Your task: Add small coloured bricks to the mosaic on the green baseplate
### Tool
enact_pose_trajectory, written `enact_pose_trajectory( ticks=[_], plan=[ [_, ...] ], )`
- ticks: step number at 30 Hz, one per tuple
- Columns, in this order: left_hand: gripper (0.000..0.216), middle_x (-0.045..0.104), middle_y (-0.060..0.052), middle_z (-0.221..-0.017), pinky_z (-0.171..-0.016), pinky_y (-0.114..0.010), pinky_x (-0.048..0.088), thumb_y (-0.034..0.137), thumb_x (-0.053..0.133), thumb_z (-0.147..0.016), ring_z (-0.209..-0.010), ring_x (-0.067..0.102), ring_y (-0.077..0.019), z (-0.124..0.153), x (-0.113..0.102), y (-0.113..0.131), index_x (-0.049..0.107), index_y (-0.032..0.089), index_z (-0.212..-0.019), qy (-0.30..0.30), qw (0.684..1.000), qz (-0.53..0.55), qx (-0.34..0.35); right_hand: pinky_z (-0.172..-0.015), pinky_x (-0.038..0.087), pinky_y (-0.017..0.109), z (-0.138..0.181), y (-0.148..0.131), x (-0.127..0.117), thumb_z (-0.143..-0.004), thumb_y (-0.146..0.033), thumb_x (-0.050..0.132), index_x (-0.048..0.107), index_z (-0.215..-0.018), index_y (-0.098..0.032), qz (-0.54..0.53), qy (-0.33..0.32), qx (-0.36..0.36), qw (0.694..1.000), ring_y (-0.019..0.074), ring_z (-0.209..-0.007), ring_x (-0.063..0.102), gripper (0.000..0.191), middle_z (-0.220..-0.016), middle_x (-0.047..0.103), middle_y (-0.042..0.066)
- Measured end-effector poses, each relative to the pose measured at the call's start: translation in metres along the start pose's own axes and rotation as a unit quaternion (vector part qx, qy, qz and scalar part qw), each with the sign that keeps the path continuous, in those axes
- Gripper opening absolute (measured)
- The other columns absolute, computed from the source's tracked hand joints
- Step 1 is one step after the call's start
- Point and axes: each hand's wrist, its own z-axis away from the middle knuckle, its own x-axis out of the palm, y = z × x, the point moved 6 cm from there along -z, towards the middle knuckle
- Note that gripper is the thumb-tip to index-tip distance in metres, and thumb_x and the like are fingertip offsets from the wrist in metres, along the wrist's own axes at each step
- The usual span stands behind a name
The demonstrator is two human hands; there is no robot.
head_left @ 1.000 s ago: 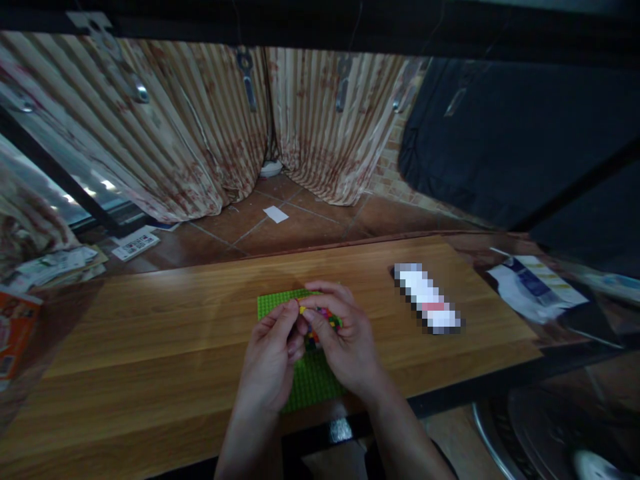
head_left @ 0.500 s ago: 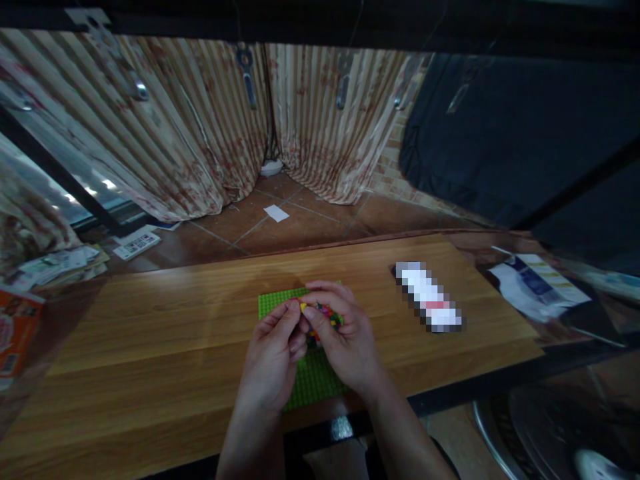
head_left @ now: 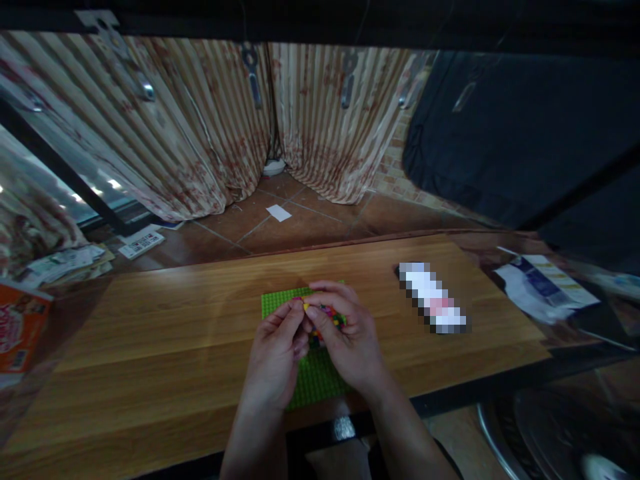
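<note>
A green studded baseplate [head_left: 320, 380] lies on the wooden table, partly covered by my hands. Just above it my left hand [head_left: 275, 350] and my right hand [head_left: 353, 337] meet, thumbs and forefingers pinched together. A tiny yellow toy brick [head_left: 307, 306] shows between the fingertips of both hands, with a bit of pink beside it at the left fingertips. Several small colourful bricks [head_left: 331, 312] sit below my right hand on the plate, mostly hidden by its fingers. How the pinched pieces are joined is too small to tell.
To the right on the wooden table [head_left: 165, 340] lies a blurred-out dark-edged oblong object [head_left: 431, 298]. An orange box [head_left: 23, 327] is at the far left, near stacked papers [head_left: 70, 265]. A paper-and-plastic packet [head_left: 547, 287] rests beyond the right edge. Curtains [head_left: 215, 127] hang behind.
The whole view has shifted slightly, so things appear a little farther right. Both hands keep nearly the same pinch over the baseplate.
</note>
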Motion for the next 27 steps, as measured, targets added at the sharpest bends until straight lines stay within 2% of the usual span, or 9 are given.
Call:
enact_pose_trajectory(
  ticks=[14,21,27],
  plan=[
    [0.030,0.050,0.004,-0.057,-0.040,-0.016,0.018,0.038,0.077,-0.072,-0.042,0.029,-0.0010,-0.0002,-0.0006,0.0006,0.060,0.013,-0.067,0.006,1.000,-0.012,0.017,-0.101,0.045,0.045,-0.0003,0.0057,0.0017,-0.091,-0.026,0.060,0.073,-0.095,-0.029,0.011,-0.008,0.022,1.000,0.0214,-0.114,0.059,0.014,-0.116,0.067,0.004],
    [0.030,0.051,0.005,-0.058,-0.040,-0.016,0.019,0.037,0.078,-0.071,-0.042,0.030,-0.0010,-0.0018,-0.0022,-0.0006,0.060,0.014,-0.068,0.007,1.000,-0.010,0.023,-0.101,0.046,0.045,0.0003,0.0056,0.0020,-0.091,-0.028,0.060,0.072,-0.100,-0.029,0.017,-0.003,0.019,1.000,0.0215,-0.114,0.059,0.015,-0.117,0.066,0.005],
    [0.030,0.050,0.005,-0.057,-0.040,-0.017,0.018,0.038,0.077,-0.072,-0.042,0.029,-0.0012,-0.0006,-0.0025,-0.0020,0.060,0.013,-0.068,0.011,1.000,-0.014,0.011,-0.101,0.045,0.047,0.0014,0.0087,0.0011,-0.091,-0.029,0.060,0.074,-0.097,-0.030,0.032,-0.006,0.039,0.999,0.0234,-0.115,0.058,0.016,-0.119,0.066,0.005]
  ],
)
